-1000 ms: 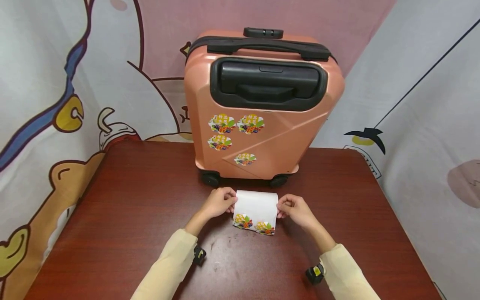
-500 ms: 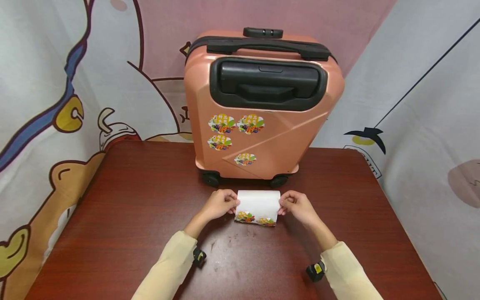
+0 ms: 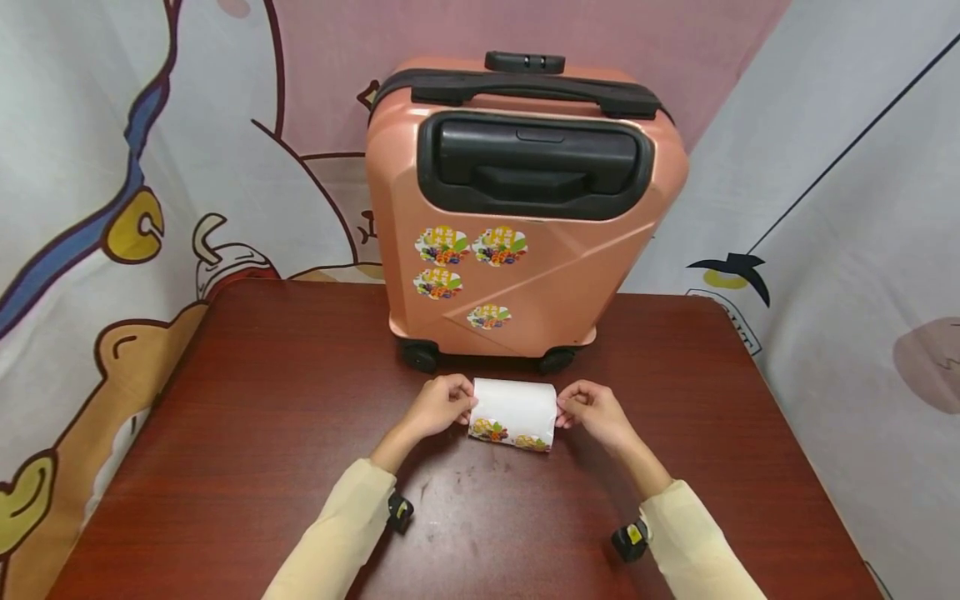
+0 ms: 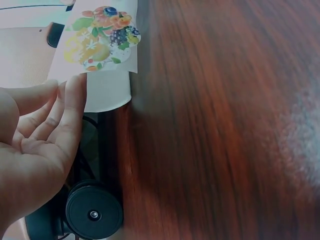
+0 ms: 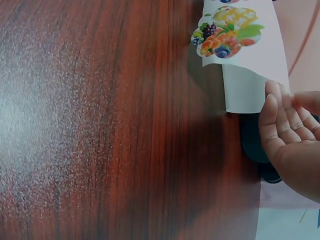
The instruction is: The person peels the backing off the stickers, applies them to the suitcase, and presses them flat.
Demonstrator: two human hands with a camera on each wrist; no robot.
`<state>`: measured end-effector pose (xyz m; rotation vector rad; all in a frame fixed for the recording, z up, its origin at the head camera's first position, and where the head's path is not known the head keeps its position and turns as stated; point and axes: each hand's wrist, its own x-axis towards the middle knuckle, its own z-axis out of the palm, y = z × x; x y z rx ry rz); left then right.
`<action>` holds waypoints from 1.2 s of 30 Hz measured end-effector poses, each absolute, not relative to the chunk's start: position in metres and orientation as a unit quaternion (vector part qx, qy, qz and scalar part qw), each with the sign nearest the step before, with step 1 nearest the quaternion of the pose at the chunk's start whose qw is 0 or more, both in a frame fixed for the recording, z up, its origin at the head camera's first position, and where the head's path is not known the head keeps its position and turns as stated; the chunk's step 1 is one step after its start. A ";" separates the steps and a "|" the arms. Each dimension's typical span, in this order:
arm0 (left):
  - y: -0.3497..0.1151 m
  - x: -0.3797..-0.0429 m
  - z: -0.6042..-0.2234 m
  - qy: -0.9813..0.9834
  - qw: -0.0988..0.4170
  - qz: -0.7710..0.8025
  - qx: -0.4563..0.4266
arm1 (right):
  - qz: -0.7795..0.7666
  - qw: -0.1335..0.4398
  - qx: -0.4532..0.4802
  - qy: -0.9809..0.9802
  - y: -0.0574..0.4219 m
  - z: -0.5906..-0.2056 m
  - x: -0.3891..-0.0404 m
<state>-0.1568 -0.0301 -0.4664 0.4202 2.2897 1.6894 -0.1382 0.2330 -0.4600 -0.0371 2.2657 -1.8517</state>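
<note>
Both hands hold a white sticker sheet (image 3: 514, 398) above the table, in front of the suitcase. My left hand (image 3: 438, 406) pinches its left edge between thumb and fingers, and my right hand (image 3: 592, 410) pinches the right edge. The sheet bends over, with two fruit-print stickers (image 3: 489, 430) along its near lower edge. In the left wrist view one fruit sticker (image 4: 102, 37) shows large, partly sticking out past the backing's side. A similar fruit sticker (image 5: 227, 32) appears in the right wrist view, beside the curled-back paper.
A rose-pink suitcase (image 3: 555, 283) stands upright at the back of the brown wooden table (image 3: 300, 400). Several fruit stickers (image 3: 500, 247) are on its front, below the black handle recess (image 3: 536, 167). Black wheels (image 3: 421, 357) rest on the table. A cartoon-printed curtain (image 3: 810, 167) hangs behind.
Over the last second the sheet's near edge has folded further back, so the stickers look foreshortened. Both hands keep their pinch and shift only slightly. The suitcase stays in place.
</note>
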 end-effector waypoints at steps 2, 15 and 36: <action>-0.029 -0.158 -0.467 0.790 0.128 0.582 0.143 | -0.630 0.107 -0.010 0.769 0.233 -0.460 -0.139; -0.027 -0.158 -0.469 0.791 0.125 0.584 0.130 | -0.628 0.131 -0.015 0.767 0.233 -0.467 -0.137; -0.027 -0.156 -0.469 0.776 0.143 0.601 0.123 | -0.608 0.115 -0.009 0.785 0.232 -0.461 -0.136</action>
